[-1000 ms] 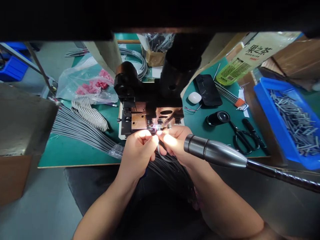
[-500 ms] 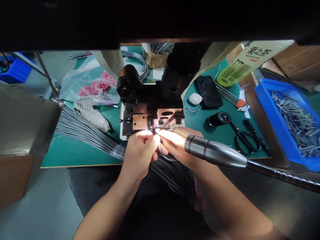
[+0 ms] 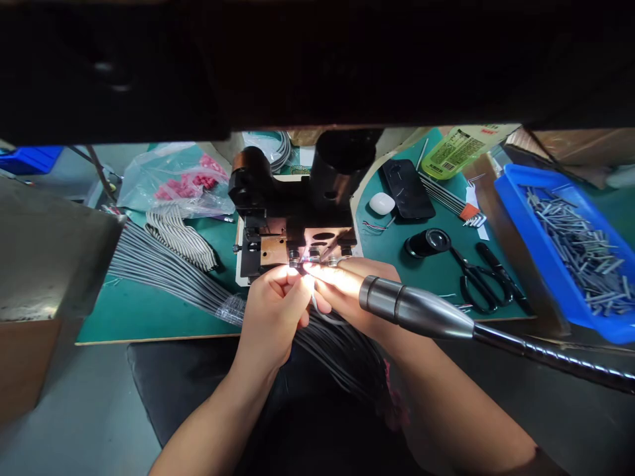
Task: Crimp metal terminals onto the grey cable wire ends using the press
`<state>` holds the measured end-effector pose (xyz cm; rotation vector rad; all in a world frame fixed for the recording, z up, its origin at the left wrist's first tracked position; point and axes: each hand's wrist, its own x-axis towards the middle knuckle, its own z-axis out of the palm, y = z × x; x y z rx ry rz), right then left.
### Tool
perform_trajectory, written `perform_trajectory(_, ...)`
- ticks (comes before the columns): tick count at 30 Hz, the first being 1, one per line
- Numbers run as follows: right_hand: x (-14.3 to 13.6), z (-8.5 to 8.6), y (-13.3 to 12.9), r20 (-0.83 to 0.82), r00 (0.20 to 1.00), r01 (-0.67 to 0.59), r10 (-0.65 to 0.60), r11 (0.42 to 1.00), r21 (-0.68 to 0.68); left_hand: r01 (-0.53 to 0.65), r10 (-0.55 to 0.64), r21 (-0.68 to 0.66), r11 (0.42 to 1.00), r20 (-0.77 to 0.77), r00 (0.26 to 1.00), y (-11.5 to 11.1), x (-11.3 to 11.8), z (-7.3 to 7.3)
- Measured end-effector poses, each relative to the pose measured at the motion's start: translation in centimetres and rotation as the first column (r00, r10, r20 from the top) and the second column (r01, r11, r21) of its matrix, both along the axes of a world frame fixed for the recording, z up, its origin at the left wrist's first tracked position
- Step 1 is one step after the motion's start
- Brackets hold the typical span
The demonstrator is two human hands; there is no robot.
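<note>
Your left hand (image 3: 275, 301) and right hand (image 3: 347, 285), both pinched on a thin wire (image 3: 313, 301), feed its tip into the black press (image 3: 292, 211); next, steady alignment.

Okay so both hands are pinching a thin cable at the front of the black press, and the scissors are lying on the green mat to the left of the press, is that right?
Not quite. The head view shows the scissors on the green mat to the right of the black press, beside the black loupe. The left hand and right hand do pinch the thin cable there.

Right side: blue bin (image 3: 516, 218) of metal pins (image 3: 580, 251), scissors (image 3: 483, 281), loupe (image 3: 426, 243), phone (image 3: 401, 188); upper left: bag of pink parts (image 3: 173, 182).
</note>
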<state>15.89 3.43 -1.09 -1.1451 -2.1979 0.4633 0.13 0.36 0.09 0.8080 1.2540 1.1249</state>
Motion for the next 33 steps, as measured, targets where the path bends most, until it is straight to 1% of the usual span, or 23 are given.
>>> perform_trajectory(5,0.1,-0.3,-0.1,-0.04,0.999,0.014,-0.017,0.997,-0.076,0.009,-0.009,0.004,1.0,0.009,1.0,0.0,0.0,0.0)
perform_trajectory(8,0.2,-0.2,-0.1,-0.032,0.999,-0.004,0.002,0.997,-0.082,-0.001,0.002,0.013,1.0,-0.009,1.0,-0.1,0.0,-0.1)
perform_trajectory(10,0.2,0.0,-0.1,-0.025,1.0,-0.008,0.007,0.998,-0.06,-0.005,0.005,0.015,1.0,-0.011,1.0,-0.1,0.0,-0.2)
perform_trajectory(15,0.4,0.6,-0.8,-0.012,1.0,-0.01,0.011,0.997,0.079,-0.001,0.001,-0.002,1.0,-0.016,1.0,-0.1,0.0,-0.5)
perform_trajectory(20,1.1,0.7,-2.2,-0.042,0.997,-0.066,0.069,0.996,0.062,-0.014,0.014,-0.01,1.0,-0.001,1.0,-0.2,0.1,-0.5)
perform_trajectory(24,1.4,0.2,-3.1,-0.092,0.993,-0.07,0.078,0.994,0.087,-0.018,0.019,-0.007,1.0,0.016,1.0,-0.1,0.2,-0.5)
perform_trajectory(28,1.5,0.2,-3.4,-0.125,0.989,-0.063,0.074,0.994,0.088,-0.024,0.025,-0.014,1.0,0.033,0.999,0.0,0.2,-0.5)
perform_trajectory(33,1.4,0.3,-3.5,-0.123,0.99,-0.058,0.069,0.994,0.089,-0.008,0.008,-0.014,1.0,0.029,1.0,-0.1,0.1,-0.2)
